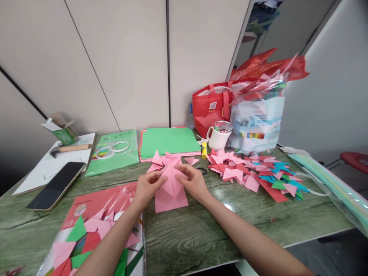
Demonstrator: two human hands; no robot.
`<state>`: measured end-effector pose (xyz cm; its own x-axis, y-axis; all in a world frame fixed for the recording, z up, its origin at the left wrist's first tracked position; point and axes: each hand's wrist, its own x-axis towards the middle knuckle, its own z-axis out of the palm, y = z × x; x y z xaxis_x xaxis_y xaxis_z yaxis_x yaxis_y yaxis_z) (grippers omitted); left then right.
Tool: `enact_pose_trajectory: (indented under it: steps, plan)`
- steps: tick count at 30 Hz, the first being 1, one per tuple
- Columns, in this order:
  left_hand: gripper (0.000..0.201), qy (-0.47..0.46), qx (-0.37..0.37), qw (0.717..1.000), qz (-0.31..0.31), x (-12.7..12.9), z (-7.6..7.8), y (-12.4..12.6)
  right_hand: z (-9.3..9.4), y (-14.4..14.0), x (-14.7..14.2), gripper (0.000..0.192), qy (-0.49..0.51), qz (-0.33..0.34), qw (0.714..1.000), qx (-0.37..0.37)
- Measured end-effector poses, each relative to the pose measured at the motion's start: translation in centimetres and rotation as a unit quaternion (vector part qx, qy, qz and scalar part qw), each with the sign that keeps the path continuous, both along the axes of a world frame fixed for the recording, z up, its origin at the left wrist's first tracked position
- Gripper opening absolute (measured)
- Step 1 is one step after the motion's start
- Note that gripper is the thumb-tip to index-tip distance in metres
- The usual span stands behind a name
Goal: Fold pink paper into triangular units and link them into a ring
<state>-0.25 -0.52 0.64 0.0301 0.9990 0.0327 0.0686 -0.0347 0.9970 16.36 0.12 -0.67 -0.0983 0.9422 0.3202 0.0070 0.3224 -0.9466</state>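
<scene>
OK, both hands on the pink paper sheet [171, 191], mid-counter [201, 237]. Left hand [148, 186] grip pinches its left folded edge, right hand [193, 179] grip pinches the right edge at the top. Sheet's lower half lies flat on the counter. Pile of folded paper pieces [253, 174] just right, green paper stack [169, 142] behind, phone [57, 185] far left.
</scene>
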Motion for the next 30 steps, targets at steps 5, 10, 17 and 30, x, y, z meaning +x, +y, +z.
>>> enact_pose_trajectory:
  steps: [5,10,17,30]
  plan:
    - [0.026,-0.013,-0.03,0.999,-0.003,-0.04,0.07,-0.13,-0.05,-0.06,-0.03,0.02,-0.011,0.003,1.0,-0.01]
    - [0.027,-0.022,-0.046,0.999,-0.005,0.0,0.25,-0.23,0.15,-0.22,-0.11,0.023,-0.014,0.005,1.0,-0.007]
    - [0.024,-0.05,-0.046,0.998,-0.007,0.36,0.8,-0.41,0.08,-0.34,-0.08,0.031,-0.02,-0.004,1.0,0.002]
    - [0.031,-0.059,-0.055,0.997,0.004,0.3,0.53,-0.32,0.11,-0.35,-0.1,0.024,-0.025,-0.028,0.999,-0.007]
